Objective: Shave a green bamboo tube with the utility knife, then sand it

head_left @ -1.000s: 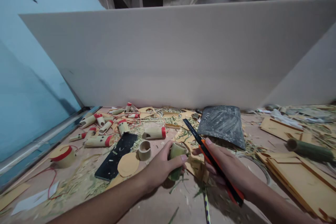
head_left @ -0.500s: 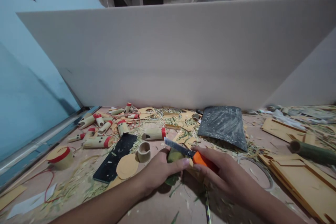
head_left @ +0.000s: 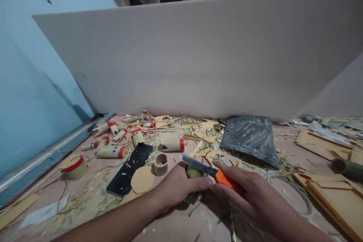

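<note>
My right hand (head_left: 241, 185) is closed round the orange handle of a utility knife (head_left: 227, 181), its blade pointing left. Beneath the blade is a green piece of bamboo (head_left: 193, 172), gripped by my left hand (head_left: 181, 183). The left thumb reaches across close to the knife's handle. Whether the blade's edge touches the bamboo I cannot tell. Part of the bamboo is hidden behind the thumb and fingers. Just left of my hands stands a short pale bamboo ring (head_left: 161, 164), with a round flat tan piece (head_left: 142, 179) beside it.
A black phone (head_left: 129, 170) strewn with shavings lies at left, near several red-banded bamboo tubes (head_left: 112, 151). Right of centre sits a curved dark sheet (head_left: 249, 140). Thin wooden boards (head_left: 334, 193) and a green bamboo tube (head_left: 347, 168) lie at right; a white panel (head_left: 198, 60) closes the back.
The view has shifted slightly, so the table's contents sit a little further right. Both hands keep their holds on knife and bamboo, with the blade still over the bamboo.
</note>
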A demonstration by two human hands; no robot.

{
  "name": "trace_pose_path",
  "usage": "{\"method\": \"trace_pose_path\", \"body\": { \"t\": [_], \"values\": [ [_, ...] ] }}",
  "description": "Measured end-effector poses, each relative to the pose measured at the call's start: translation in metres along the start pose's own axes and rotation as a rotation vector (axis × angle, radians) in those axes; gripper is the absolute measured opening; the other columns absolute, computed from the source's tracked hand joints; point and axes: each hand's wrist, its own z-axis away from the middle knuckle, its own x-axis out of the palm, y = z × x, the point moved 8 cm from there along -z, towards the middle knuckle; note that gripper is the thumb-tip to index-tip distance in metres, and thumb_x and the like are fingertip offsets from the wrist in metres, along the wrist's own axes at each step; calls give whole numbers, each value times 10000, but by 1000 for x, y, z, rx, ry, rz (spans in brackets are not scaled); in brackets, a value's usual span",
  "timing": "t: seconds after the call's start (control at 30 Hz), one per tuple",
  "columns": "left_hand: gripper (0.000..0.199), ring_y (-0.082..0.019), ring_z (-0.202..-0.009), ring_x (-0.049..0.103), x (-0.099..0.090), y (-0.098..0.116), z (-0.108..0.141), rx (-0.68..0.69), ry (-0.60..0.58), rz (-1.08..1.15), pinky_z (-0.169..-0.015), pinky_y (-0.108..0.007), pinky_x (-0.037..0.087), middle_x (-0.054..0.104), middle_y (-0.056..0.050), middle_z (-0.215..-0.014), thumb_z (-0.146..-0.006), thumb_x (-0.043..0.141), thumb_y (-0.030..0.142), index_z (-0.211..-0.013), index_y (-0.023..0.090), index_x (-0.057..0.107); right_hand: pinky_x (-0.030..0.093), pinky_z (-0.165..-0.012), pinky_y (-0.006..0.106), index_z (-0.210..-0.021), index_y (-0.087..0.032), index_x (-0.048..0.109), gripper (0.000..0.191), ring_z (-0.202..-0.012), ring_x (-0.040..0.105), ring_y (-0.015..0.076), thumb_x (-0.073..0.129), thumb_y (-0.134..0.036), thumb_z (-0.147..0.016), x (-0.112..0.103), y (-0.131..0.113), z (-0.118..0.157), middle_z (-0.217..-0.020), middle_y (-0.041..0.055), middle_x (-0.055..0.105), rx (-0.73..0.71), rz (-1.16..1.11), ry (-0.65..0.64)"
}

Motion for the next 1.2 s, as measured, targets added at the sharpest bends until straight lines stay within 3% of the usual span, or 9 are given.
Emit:
{"method": "trace_pose_path", "body": {
  "t": [0.2, 0.37, 0.43, 0.53, 0.7, 0.87, 0.97, 1.07, 1.2],
  "values": [
    [551, -152, -738, 603, 0, 5, -1, 76, -30, 65, -682, -259, 457, 711, -4, -861, -627, 970, 493, -1026, 206, 721, 594, -784, 344, -1559, -286, 588, 553, -889, 771, 272, 553, -522, -1059, 9, -2, 0, -1057, 103, 818, -24, -34, -56],
    [451, -128, -630, 556, 1, 2, 1, 52, -26, 9, -615, -255, 432, 662, 17, -741, -720, 911, 536, -904, 201, 670, 600, -744, 327, -1593, -295, 541, 574, -868, 786, 265, 540, -518, -1065, 15, -6, 3, -1038, 85, 821, -9, -1, -67],
    [422, -121, -579, 525, 4, 3, 3, 72, -31, -75, -573, -252, 412, 623, 20, -665, -794, 841, 570, -819, 194, 652, 619, -764, 353, -1578, -277, 563, 584, -915, 802, 294, 530, -538, -1056, 15, -6, 3, -1105, 106, 831, 8, 26, -27],
    [440, -116, -514, 511, 0, 0, 3, 64, 62, -115, -510, -244, 399, 607, 38, -635, -837, 787, 613, -903, 206, 634, 640, -757, 382, -1528, -219, 618, 611, -922, 820, 329, 458, -584, -1065, 11, 2, 3, -1157, 147, 833, 111, 81, 95],
    [579, -132, -486, 552, -9, -13, -3, -14, 158, -58, -477, -251, 422, 625, 36, -635, -785, 776, 720, -977, 205, 594, 638, -774, 400, -1457, -179, 666, 616, -978, 817, 364, 444, -593, -1059, -2, 7, 4, -1233, 186, 810, 145, 151, 243],
    [754, -131, -547, 577, -5, -9, -5, 9, 60, 4, -550, -253, 457, 670, 18, -696, -621, 900, 715, -1058, 170, 617, 596, -772, 338, -1437, -238, 682, 508, -901, 790, 276, 507, -536, -1065, 3, -6, 0, -1074, 98, 831, 76, 4, 31],
    [698, -121, -564, 548, 0, -5, -3, 34, -14, -6, -567, -246, 436, 653, 19, -683, -616, 912, 695, -976, 158, 649, 580, -819, 336, -1491, -249, 648, 509, -935, 776, 264, 545, -507, -1064, 8, -12, -1, -1085, 85, 828, 60, -59, -83],
    [562, -119, -611, 551, 0, -2, -1, 50, -28, -34, -595, -241, 439, 655, 26, -729, -692, 903, 608, -949, 177, 650, 585, -826, 352, -1543, -240, 603, 555, -961, 779, 282, 548, -510, -1061, 12, -15, 1, -1121, 105, 827, 60, -54, -115],
    [444, -125, -668, 585, -2, 1, 2, 72, 6, -51, -632, -237, 461, 693, 21, -814, -760, 883, 492, -1012, 202, 659, 608, -804, 357, -1547, -256, 599, 554, -976, 799, 301, 523, -504, -1058, 16, -16, 4, -1158, 112, 827, 59, 10, -49]
  ]
}}
